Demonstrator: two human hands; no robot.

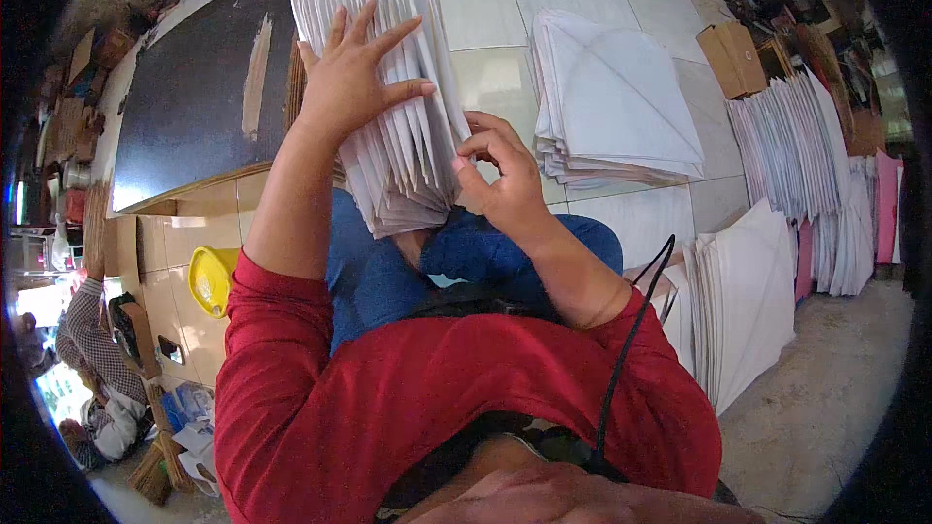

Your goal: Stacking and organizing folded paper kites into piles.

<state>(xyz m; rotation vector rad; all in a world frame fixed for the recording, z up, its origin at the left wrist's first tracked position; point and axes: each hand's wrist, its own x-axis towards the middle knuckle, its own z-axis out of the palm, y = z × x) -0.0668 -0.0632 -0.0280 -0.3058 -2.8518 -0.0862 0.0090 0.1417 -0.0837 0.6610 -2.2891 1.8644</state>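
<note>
A thick bundle of folded white paper sheets [397,153] stands on edge before my crossed legs, its layers fanned side by side. My left hand [353,76] lies flat across the bundle's upper edges, fingers spread wide and thumb pointing right. At the bundle's right side, my right hand [502,175] pinches the edge of the outermost folded sheet [445,58] between thumb and fingertips. To the right on the floor lies a separate pile of folded white paper [611,94], cone-like in outline, with diagonal creases.
A low black-topped table [196,94] stands at left, near a yellow container [212,280]. More upright paper stacks [790,138] and larger folded sheets [746,313] line the right, below a cardboard box [732,58]. A black cable [628,349] hangs beside my right arm. Another person [109,378] is at far left.
</note>
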